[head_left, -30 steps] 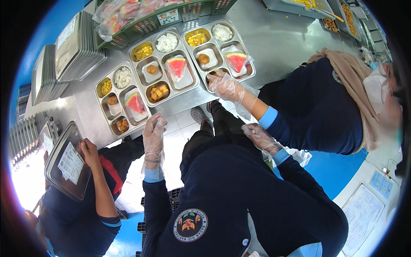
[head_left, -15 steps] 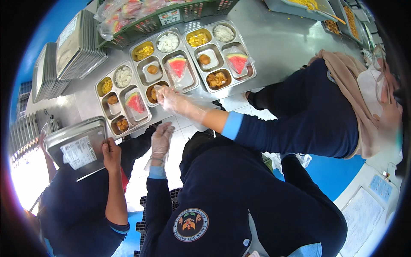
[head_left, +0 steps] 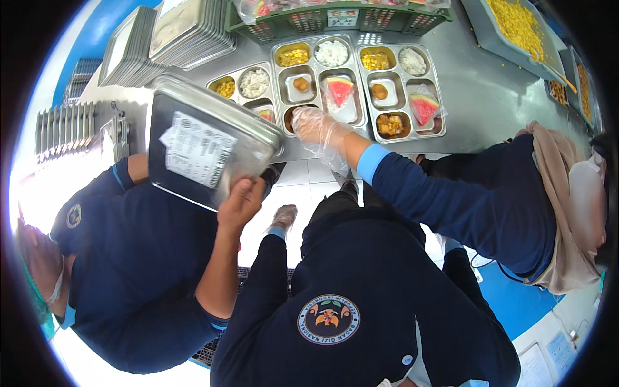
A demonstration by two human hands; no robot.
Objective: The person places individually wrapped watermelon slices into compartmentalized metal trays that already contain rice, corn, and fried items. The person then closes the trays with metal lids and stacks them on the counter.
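stainless counter (head_left: 477, 97) runs across the top of the view, with pale floor tiles below it where the people stand. three filled compartment trays sit side by side on it: the left tray (head_left: 248, 87) half hidden, the middle tray (head_left: 319, 77), and the right tray (head_left: 403, 90). each visible one carries yellow corn, white rice, a round brown piece and a bagged watermelon wedge; three wedges can be counted. two stacks of empty steel trays (head_left: 171, 35) stand at the upper left, a green crate (head_left: 335, 19) at the back edge, and a deep pan of corn (head_left: 522, 29) at the upper right.

the wearer's left hand (head_left: 282, 216), in a clear glove, hangs low in front of the body with fingers loosely apart, holding nothing, just below the counter's front edge. the wearer's right hand is hidden behind the torso, so its state cannot be told.

a co-worker's gloved hand (head_left: 316, 126) reaches in from the right, fingers spread over the near corner of the middle tray. another co-worker's bare hand (head_left: 242, 203) grips the lower edge of a lidded steel tray (head_left: 206, 148) held tilted over the left tray, its paper label facing up.

open counter lies only to the right of the three trays; the standing space between the bodies is tight.
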